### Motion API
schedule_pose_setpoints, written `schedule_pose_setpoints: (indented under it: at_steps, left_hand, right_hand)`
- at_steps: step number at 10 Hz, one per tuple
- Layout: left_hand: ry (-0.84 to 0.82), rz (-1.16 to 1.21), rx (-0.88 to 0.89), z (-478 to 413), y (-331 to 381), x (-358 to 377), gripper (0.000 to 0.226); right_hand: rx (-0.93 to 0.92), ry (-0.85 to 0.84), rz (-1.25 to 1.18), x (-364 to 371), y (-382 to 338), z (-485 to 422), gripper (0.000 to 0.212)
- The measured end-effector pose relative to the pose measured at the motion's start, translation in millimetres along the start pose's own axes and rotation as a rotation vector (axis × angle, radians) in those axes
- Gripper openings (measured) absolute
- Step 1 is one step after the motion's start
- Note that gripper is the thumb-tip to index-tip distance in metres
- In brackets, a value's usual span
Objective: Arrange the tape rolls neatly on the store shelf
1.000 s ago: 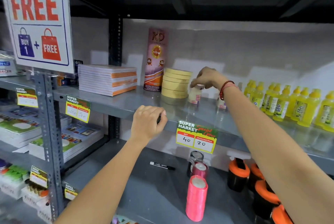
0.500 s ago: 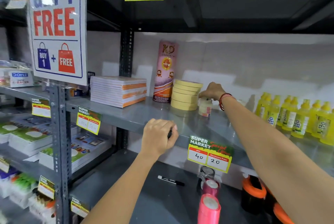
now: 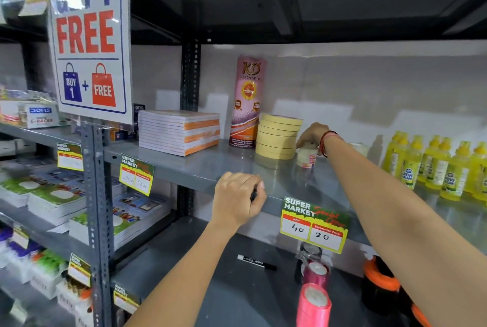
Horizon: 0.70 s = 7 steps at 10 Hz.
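Observation:
A stack of beige masking tape rolls stands on the grey middle shelf, right of a tall pink KD tape pack. Right beside the stack is a small whitish tape pack with a red label. My right hand rests on top of it, fingers closed around its upper part. Another pale roll shows behind my right forearm. My left hand is a fist at the shelf's front edge, gripping a small dark object that is mostly hidden.
A pile of notebooks lies left of the KD pack. Yellow glue bottles line the shelf's right end. On the lower shelf are a black marker, pink ribbon rolls and orange-black rolls. A price tag hangs at the edge.
My right hand has lowered from above the small tape pack onto it, close beside the beige stack. My head has moved nearer and tilted up. The left hand stays put.

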<state>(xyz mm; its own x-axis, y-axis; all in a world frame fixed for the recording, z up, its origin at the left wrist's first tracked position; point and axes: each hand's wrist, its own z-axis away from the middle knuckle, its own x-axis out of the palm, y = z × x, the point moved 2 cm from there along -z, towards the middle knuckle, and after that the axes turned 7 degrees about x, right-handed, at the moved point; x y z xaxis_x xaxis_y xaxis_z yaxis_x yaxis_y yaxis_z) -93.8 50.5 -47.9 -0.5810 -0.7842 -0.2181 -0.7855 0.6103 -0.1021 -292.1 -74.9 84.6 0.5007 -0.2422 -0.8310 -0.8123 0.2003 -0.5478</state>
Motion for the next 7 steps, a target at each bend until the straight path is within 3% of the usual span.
schedule_pose_setpoints:
  at_steps: [3, 5, 7]
  left_hand:
    - [-0.002, 0.005, -0.003, 0, 1, -1, 0.040]
    - [-0.033, -0.005, -0.007, -1, -1, -1, 0.040]
    - [-0.046, 0.023, -0.006, 0, -2, -3, 0.042]
  right_hand:
    - [0.036, -0.009, -0.003, 0, 0, -2, 0.046]
    - [0.024, -0.012, -0.027, 1, 1, 7, 0.068]
    - [-0.046, 0.359, 0.066, -1, 12, 44, 0.070]
